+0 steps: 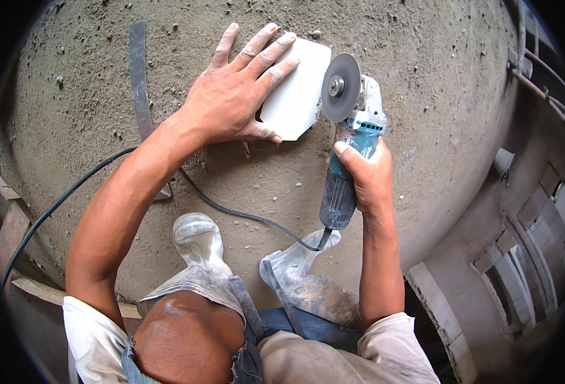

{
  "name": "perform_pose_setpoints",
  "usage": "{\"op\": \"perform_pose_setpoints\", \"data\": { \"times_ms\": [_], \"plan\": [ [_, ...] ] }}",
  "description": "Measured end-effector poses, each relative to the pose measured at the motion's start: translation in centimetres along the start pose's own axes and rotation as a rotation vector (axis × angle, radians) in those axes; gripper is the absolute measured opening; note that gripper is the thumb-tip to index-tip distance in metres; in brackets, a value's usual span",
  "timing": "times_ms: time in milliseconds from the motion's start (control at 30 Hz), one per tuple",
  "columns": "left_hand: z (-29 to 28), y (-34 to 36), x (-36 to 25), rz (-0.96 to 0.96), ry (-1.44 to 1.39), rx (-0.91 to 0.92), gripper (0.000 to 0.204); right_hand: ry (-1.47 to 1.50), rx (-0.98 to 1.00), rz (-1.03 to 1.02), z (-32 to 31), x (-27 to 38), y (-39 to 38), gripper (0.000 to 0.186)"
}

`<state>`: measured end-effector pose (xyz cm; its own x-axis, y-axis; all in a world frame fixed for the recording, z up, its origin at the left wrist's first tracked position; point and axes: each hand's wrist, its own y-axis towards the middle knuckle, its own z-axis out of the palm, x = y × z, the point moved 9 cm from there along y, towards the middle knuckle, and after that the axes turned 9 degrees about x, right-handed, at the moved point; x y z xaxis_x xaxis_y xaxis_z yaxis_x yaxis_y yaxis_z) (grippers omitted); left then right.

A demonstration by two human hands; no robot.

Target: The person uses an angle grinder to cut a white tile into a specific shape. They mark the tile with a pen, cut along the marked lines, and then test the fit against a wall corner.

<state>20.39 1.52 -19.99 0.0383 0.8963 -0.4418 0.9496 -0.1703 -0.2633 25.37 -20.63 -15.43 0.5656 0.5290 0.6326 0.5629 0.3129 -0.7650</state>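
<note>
My left hand [247, 83] lies with fingers spread across a white tile [305, 86], the thumb along its near edge. The tile's right-hand corners are cut at a slant. An angle grinder [346, 163] with a teal and dark grey body is gripped in my right hand [373, 173], thumb over the top of its body. Its grey cutting disc [341, 88] stands close beside the tile's right edge; I cannot tell whether they touch or whether the disc spins. White dust coats my left fingers and the grinder's head.
A black power cord [231, 210] runs from the grinder under my left forearm to the far left. Rough sandy ground [423, 96] surrounds the tile. A flat grey strip [139, 77] lies left of my hand. My dusty boots [199, 240] are below. Broken slabs [436, 307] lie at lower right.
</note>
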Motion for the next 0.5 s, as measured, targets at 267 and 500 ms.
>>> {"op": "perform_pose_setpoints", "data": {
  "times_ms": [267,500],
  "plan": [
    [-0.03,0.01,0.04,0.001,-0.02,0.002,0.133,0.007,0.007,-0.014,0.22,0.52,0.32,0.043],
    [0.05,0.01,0.04,-0.002,-0.029,0.011,0.134,-0.015,-0.014,-0.016,0.05,0.82,0.61,0.044]
  ]
}}
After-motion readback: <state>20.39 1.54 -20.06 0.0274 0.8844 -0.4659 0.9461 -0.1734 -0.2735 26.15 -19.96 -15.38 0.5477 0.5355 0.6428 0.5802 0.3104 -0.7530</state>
